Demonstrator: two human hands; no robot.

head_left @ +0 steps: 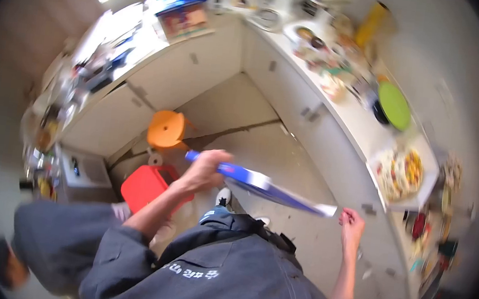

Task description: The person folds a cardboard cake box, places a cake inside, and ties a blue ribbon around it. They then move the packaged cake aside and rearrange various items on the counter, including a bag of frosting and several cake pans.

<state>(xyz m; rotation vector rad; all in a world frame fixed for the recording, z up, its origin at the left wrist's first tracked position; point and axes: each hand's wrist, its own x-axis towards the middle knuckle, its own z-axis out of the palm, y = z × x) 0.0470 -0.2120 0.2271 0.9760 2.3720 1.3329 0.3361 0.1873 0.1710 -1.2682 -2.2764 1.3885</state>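
Left hand [206, 170] grips blue pack [273, 192]; right hand [352, 226] curled beside pack's far end, hold unclear; pack likely light, stiffish; edges suit grasp.

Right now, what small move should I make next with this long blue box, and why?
Probably bring your right hand in to steady the long blue box at its white end: your left hand grips only the opposite end, and your right hand looks close to the white end without touching it.

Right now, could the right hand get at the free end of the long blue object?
Probably yes: nothing visible separates the right hand from the long blue object; the left hand grips its other end.
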